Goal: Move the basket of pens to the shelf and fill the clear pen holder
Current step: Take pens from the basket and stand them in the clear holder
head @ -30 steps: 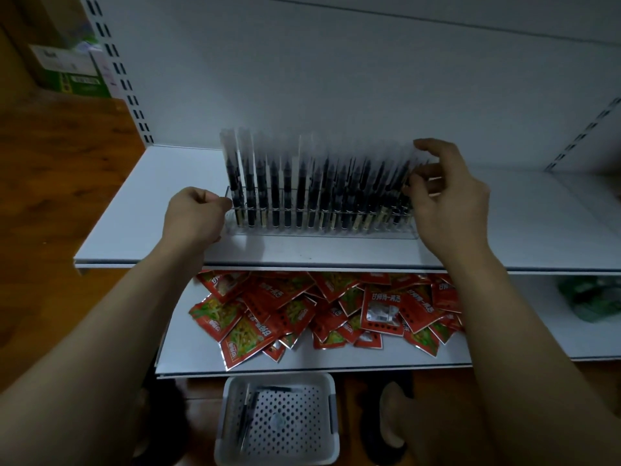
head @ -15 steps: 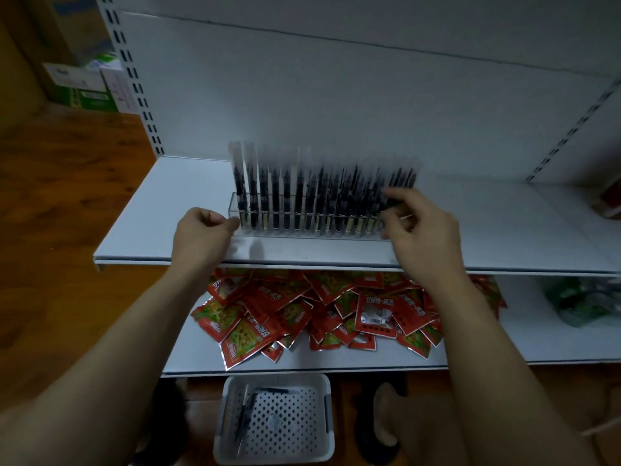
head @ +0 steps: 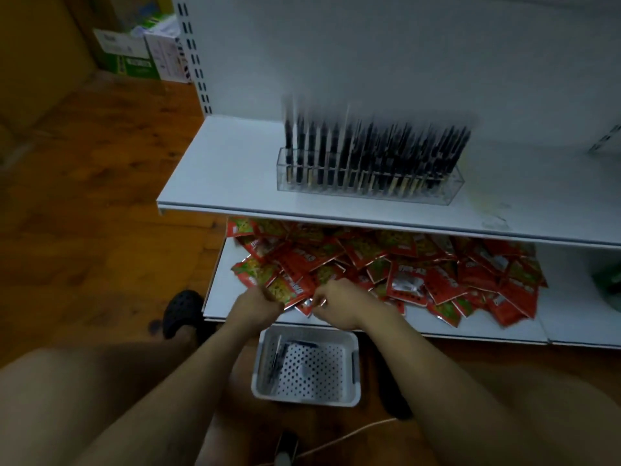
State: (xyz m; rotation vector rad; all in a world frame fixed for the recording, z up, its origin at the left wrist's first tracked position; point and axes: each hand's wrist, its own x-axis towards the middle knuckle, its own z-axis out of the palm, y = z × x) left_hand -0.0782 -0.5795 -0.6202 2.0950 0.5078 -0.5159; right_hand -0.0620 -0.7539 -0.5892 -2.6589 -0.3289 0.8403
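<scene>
Ideally the left hand [head: 259, 305] and right hand [head: 340, 308] (fingers curled; blur hides whether they pinch anything) should reach down to the basket [head: 349, 396] on the floor [head: 100, 230] and gather its few pens [head: 278, 359] in one bunch for the clear pen holder [head: 450, 191] on the upper shelf [head: 218, 169].

One head-worn camera looks forward and steeply down. The upper shelf [head: 218, 176] sits farther off; the white basket [head: 302, 400] lies close below.
</scene>
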